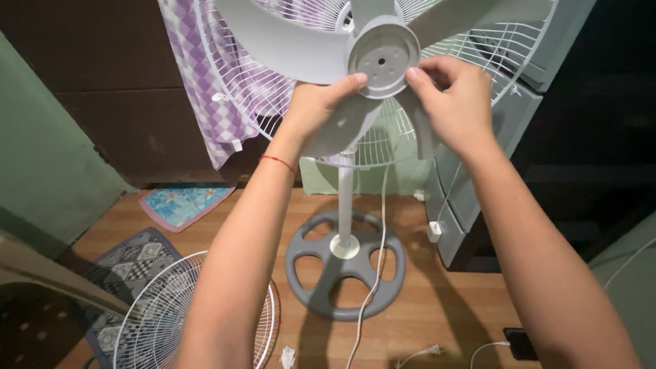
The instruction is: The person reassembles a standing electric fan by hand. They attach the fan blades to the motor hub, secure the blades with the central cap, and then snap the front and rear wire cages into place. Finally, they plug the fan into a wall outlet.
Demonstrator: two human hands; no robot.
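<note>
- While both hands grip the grey fan blade hub [383, 56], left hand [321, 113] fingers press its rim.
- Right hand [454, 102] fingers pinch hub's right edge.
- Detached white fan guard [160, 318] lies on floor.

We see both hands raised to a pedestal fan. Our left hand [316, 109] holds the grey blade [287, 48] from below, thumb tip touching the round hub [383, 58]. Our right hand [454, 96] pinches the hub's right edge with its fingertips. Behind the blades stands the white rear guard [266, 102], with a purple checked cloth [205, 89] hanging left of our left hand. Below the hands the white pole [346, 198] meets the grey spoked base [345, 273] on the wooden floor [444, 301]. A loose front guard [164, 314] lies beneath our left forearm.
</note>
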